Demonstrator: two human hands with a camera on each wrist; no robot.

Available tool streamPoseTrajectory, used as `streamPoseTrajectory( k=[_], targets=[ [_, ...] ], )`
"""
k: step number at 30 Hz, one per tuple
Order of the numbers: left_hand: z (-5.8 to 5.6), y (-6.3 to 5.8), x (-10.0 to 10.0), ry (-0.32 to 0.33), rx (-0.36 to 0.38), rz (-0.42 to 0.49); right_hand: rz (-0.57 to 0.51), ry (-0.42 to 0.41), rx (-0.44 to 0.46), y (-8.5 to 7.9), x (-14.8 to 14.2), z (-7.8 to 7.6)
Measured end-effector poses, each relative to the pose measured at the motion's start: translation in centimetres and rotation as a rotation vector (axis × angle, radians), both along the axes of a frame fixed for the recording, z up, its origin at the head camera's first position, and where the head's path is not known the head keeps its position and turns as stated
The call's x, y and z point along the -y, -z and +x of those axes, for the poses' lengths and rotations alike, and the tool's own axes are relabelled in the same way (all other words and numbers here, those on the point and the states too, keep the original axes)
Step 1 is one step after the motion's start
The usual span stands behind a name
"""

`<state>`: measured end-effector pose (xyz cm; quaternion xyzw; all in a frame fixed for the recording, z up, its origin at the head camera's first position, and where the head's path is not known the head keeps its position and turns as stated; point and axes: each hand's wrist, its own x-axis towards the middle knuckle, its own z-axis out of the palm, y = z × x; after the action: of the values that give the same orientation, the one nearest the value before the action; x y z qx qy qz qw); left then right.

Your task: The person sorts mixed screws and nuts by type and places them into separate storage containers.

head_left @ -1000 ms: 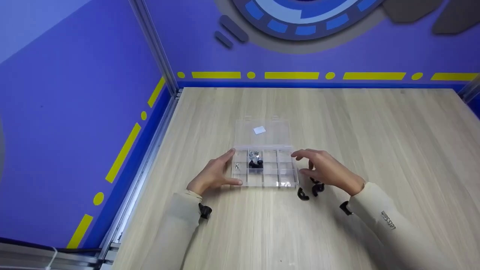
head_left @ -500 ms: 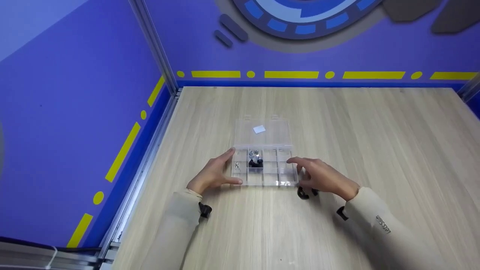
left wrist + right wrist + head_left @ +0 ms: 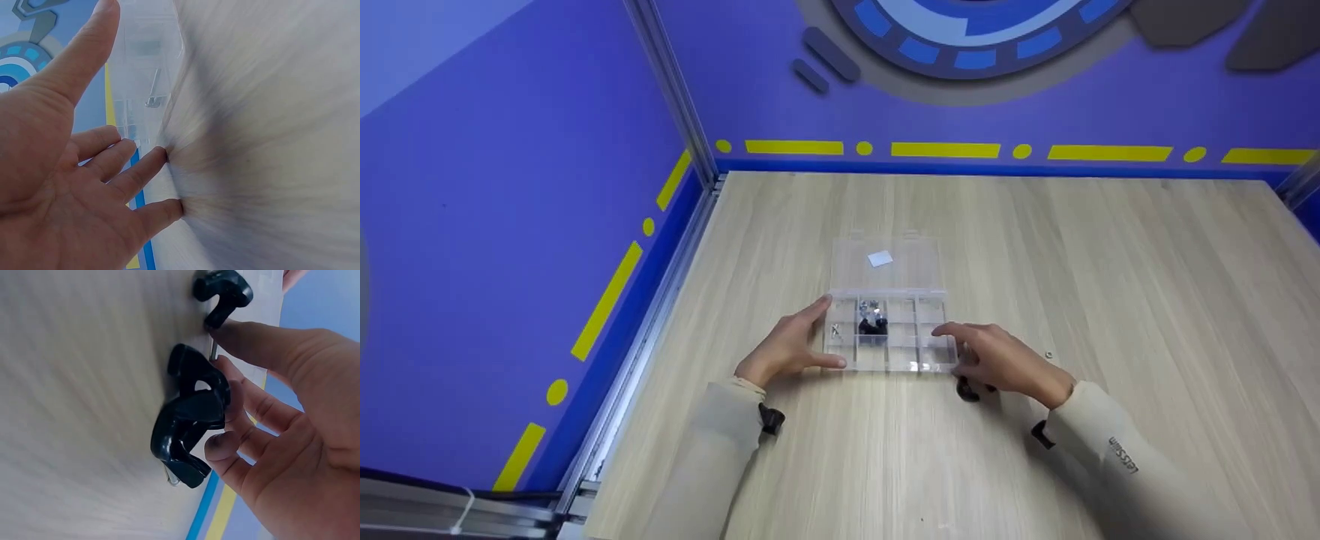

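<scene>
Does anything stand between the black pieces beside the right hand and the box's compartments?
Yes: the right wall of the plastic box does, with the right hand partly over it. The black pieces lie outside that wall. The lid is folded back on the far side, so it does not cover the compartments.

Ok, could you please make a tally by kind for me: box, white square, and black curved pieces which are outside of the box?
Clear plastic box: 1
White square: 1
Black curved pieces outside the box: 3
Total: 5
</scene>
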<state>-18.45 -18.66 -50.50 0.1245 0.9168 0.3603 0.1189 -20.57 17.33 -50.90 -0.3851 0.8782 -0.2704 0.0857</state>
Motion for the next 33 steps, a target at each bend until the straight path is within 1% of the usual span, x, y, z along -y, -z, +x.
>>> streamPoseTrajectory(
  k=[7, 11, 16, 19, 23, 27, 30, 33],
  targets=[
    [-0.1, 0.1, 0.0, -0.004, 0.002, -0.004, 0.008, -0.013, -0.024, 0.0, 0.1, 0.0],
    [-0.1, 0.1, 0.0, -0.001, -0.004, -0.002, 0.006, -0.022, -0.011, -0.3, -0.1, 0.0],
    [-0.1, 0.1, 0.1, 0.005, -0.014, 0.000, -0.019, -0.009, 0.016, -0.9, -0.5, -0.2],
    [-0.1, 0.1, 0.0, 0.005, -0.019, -0.004, -0.021, 0.010, -0.029, -1.3, -0.8, -0.3],
    [-0.1, 0.1, 0.0, 0.003, -0.016, -0.008, 0.013, 0.023, -0.139, -1.7, -1.0, -0.4],
    [-0.1, 0.1, 0.1, 0.008, -0.018, -0.017, 0.013, 0.011, -0.208, -1.9, -1.1, -0.5],
    [-0.1, 0.1, 0.0, 0.008, -0.024, -0.020, -0.006, 0.015, -0.229, -2.0, -1.0, -0.7],
    [-0.1, 0.2, 0.0, 0.002, -0.020, -0.020, -0.021, 0.023, -0.228, -2.2, -0.9, -0.8]
  ],
)
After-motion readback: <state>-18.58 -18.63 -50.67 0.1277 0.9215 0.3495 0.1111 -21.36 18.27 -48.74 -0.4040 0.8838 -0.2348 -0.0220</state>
